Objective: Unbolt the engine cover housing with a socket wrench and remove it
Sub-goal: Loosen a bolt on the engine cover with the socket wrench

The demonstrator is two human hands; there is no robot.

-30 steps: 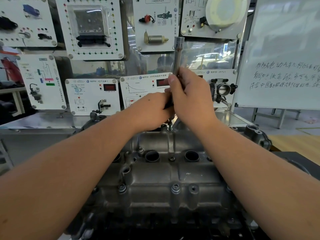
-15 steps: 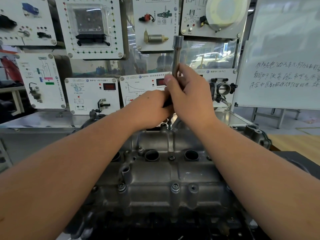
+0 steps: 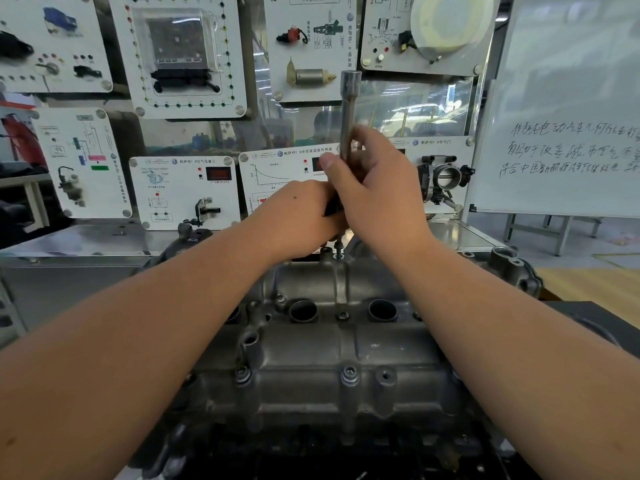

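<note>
The engine cover housing (image 3: 329,358) sat low in the middle of the view, grey cast metal, its near edge carrying a row of bolts (image 3: 349,375) and two round wells (image 3: 303,310) open further back. Up at its far edge, right beneath the fingers, a small bolt (image 3: 338,244) stood proud of its hole, and the socket wrench (image 3: 348,112) rose upright above it, its steel shaft climbing out of the top of the fists to a socketed end. The right hand (image 3: 381,188) was wrapped round the shaft, thumb laid up along its near side, fingers curled behind. The left hand (image 3: 298,220) was tucked in just below and to the left, touching the right, its fingers curled around a dark part of the tool (image 3: 330,210) that showed between the two hands; how far those fingers closed could not be seen. Behind the fingers stood white training panels (image 3: 183,192) with gauges and diagrams, a throttle body (image 3: 445,176) mounted beyond the right knuckles, and a whiteboard (image 3: 568,116) with handwriting off to the right.
</note>
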